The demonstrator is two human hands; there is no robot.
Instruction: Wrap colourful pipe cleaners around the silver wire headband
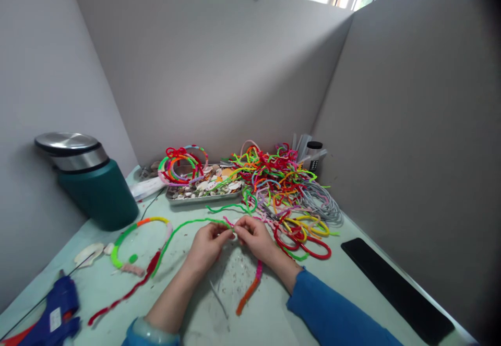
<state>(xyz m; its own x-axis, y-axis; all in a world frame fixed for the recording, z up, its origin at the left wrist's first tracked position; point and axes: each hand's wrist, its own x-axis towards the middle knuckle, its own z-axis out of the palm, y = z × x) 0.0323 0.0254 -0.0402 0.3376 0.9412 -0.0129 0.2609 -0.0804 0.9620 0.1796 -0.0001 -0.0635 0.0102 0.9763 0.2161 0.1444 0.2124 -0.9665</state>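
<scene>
My left hand [207, 247] pinches a long green pipe cleaner [182, 225], whose free part arches left and down to the table. Thumb to fingertips, my right hand [254, 236] is closed at the same spot, near the green end; the exact grip is partly hidden by the fingers. A strand wrapped in pink and orange [249, 295] emerges below my right wrist, and a bit of pink shows just above the fingertips. Left of the hands lies a ring wrapped in several colours [117, 241], with a red pipe cleaner [125, 295] beside it.
A metal tray [205, 198] of shells and buttons carries colourful rings [182, 166]. Behind my right hand is a tangled pile of pipe cleaners [274, 171], with scissors [324, 249] and grey wire [324, 202]. A green bottle [99, 194], glue gun [55, 312] and black strip [395, 288] lie around.
</scene>
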